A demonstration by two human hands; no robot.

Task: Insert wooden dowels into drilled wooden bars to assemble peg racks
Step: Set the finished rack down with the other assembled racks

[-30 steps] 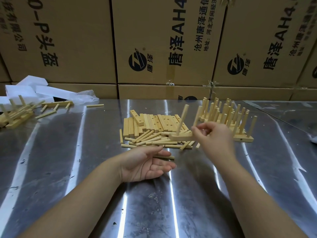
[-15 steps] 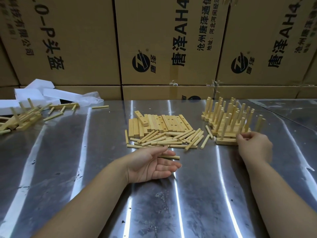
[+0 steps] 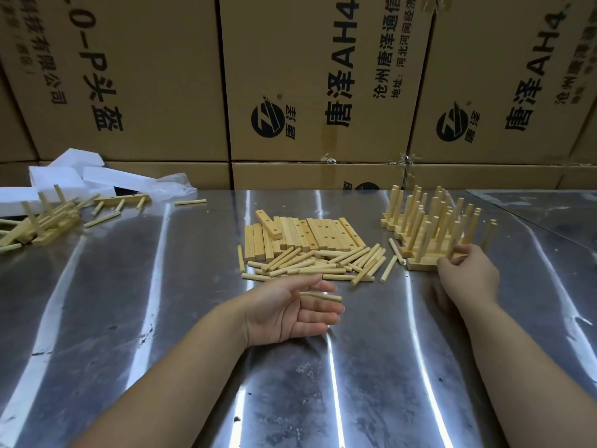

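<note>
moved: your right hand (image 3: 468,279) has carried the rack (image 3: 420,266) from over the middle pile out to the right. The rack is now down at the near edge of the done racks (image 3: 429,221). Your left hand (image 3: 290,310) has barely shifted.
right hand: fingers curled on the right end of the rack's bar, thumb side hidden. It looks like a grip, though it may be about to let go.
left hand: palm up on the surface (image 3: 161,318), loosely open. One dowel (image 3: 323,296) lies across the fingers just under the thumb; can't tell if it's pinched.
rack: flat on the surface, pegs upright, touching or just beside the done racks. The exact gap isn't clear.
bars: drilled bars (image 3: 307,234) packed side by side at centre back, one lying skewed on top.
dowels: loose dowels (image 3: 316,263) heaped just in front of the bars, a few strays toward the racks.
far left: another heap of pegged bars and dowels (image 3: 42,221) by white foam (image 3: 64,176), well apart from your work.
behind: printed cartons (image 3: 129,76) wall off the back.
step: parking a finished rack, so one cycle is closing and plenty of bars are left.
next: release the rack without knocking its neighbours' pegs, then bring the right hand back for a fresh bar. The skewed one on top is the easy pick. You'll need a hole turned up and the bar held steady so the left hand's dowel can go in straight.
risk: pegs stand close together, so a careless pull-back could tip a rack.
</note>
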